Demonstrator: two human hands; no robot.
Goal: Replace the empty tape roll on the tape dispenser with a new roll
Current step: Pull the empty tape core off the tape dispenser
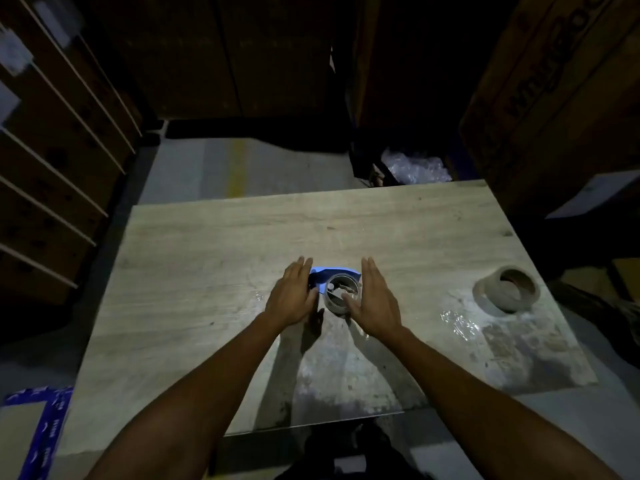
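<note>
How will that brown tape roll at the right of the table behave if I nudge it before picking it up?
The tape roll seems to lean with one edge raised, so a nudge will probably drop it flat or set it rolling. It looks thickly wound, so likely stiff and fairly heavy for its size. The crinkled clear film lies beside it on the table and may cling.

My desk [381,220] is pale wood with a streaky grain, blotched whitish and shiny near me. The tape dispenser [320,277] is bright blue, and the roll core [341,295] on it is grey. The new roll [506,288] is dull brown. The floor [194,174] is grey with 1 yellow stripe [237,168], and blue printed tape [48,431] edges a box
</note>
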